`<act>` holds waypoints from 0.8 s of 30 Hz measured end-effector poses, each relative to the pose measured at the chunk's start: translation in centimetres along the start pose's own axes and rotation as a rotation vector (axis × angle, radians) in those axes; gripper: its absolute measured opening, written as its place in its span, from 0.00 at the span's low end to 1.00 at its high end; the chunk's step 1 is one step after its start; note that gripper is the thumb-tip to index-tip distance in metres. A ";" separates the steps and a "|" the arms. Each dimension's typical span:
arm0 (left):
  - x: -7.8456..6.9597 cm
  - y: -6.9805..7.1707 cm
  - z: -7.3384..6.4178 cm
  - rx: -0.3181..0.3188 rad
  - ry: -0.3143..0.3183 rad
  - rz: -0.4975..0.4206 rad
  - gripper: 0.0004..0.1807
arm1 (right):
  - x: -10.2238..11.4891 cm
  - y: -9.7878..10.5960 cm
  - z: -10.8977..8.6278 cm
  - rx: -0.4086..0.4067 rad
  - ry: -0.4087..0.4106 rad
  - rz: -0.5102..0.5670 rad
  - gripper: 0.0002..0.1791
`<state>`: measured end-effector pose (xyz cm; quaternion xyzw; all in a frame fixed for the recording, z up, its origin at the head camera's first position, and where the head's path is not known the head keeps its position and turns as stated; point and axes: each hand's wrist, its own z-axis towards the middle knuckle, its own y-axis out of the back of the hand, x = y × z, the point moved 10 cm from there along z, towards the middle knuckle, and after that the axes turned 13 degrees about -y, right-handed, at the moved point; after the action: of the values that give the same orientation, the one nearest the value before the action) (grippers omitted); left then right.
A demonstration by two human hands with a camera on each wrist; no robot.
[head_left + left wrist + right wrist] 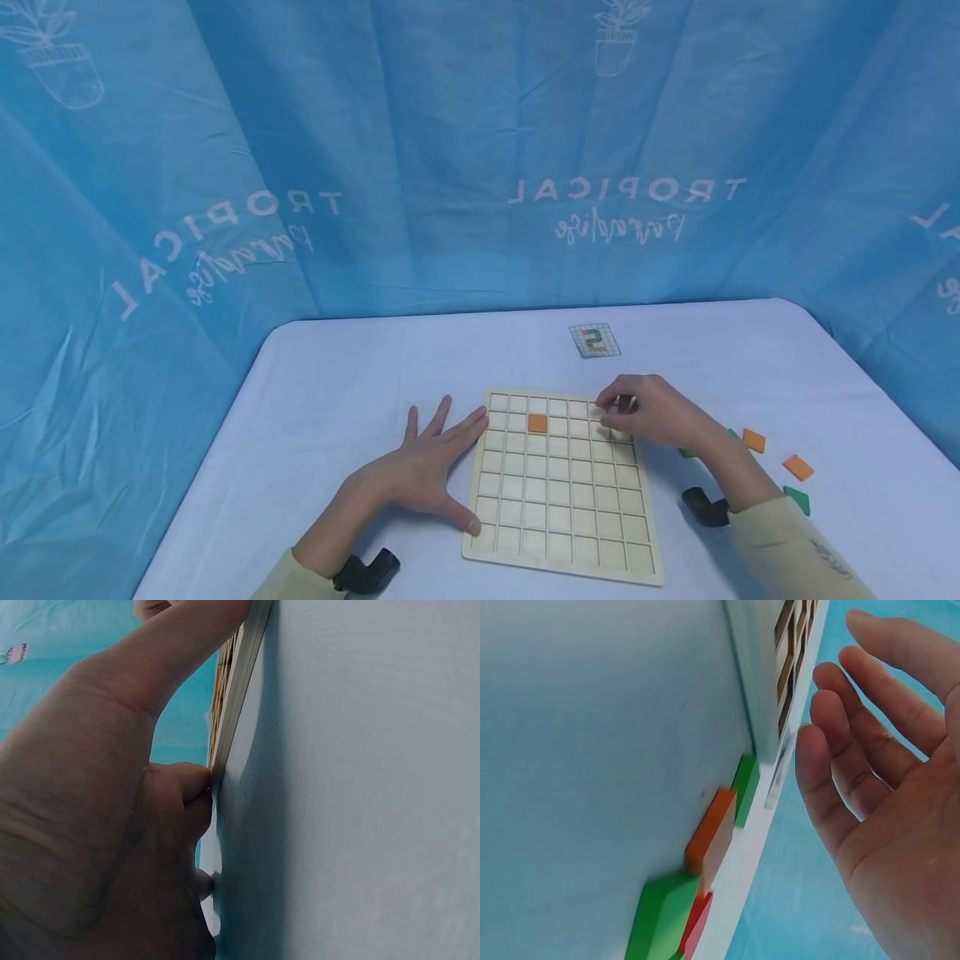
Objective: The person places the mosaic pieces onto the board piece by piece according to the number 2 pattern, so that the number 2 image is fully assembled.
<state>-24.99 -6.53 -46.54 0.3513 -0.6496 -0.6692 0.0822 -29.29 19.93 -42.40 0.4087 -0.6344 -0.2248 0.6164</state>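
Plainly, the grid board (558, 493) lies against spread left fingers (463, 432) and beneath loosely curved right fingers (817, 771).

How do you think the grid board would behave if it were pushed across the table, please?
The grid board would probably feel stiff, as its edges look straight and solid. It lies broad and flat on the white table, so it would likely slide rather than tip. The orange square might ride along, since it sits within one cell.
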 end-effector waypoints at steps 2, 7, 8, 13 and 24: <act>0.0 0.0 0.0 0.003 0.002 -0.003 0.73 | -0.5 0.3 -0.1 -0.013 -0.006 -0.003 0.09; 0.1 0.0 -0.1 0.011 0.013 -0.010 0.74 | -1.5 0.8 -0.3 -0.033 -0.020 -0.026 0.10; 0.1 0.0 -0.1 0.012 0.014 -0.011 0.74 | -1.8 0.8 -0.4 -0.037 -0.026 -0.032 0.10; 0.1 0.0 0.0 0.011 0.012 -0.017 0.73 | -2.9 1.4 -0.7 -0.061 -0.054 -0.052 0.10; 0.1 0.0 0.1 0.011 0.013 -0.018 0.74 | -4.6 2.7 -1.3 -0.086 -0.096 -0.054 0.11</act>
<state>-25.12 -6.47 -46.61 0.3618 -0.6494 -0.6642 0.0785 -29.10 25.38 -42.83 0.3875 -0.6417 -0.2879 0.5959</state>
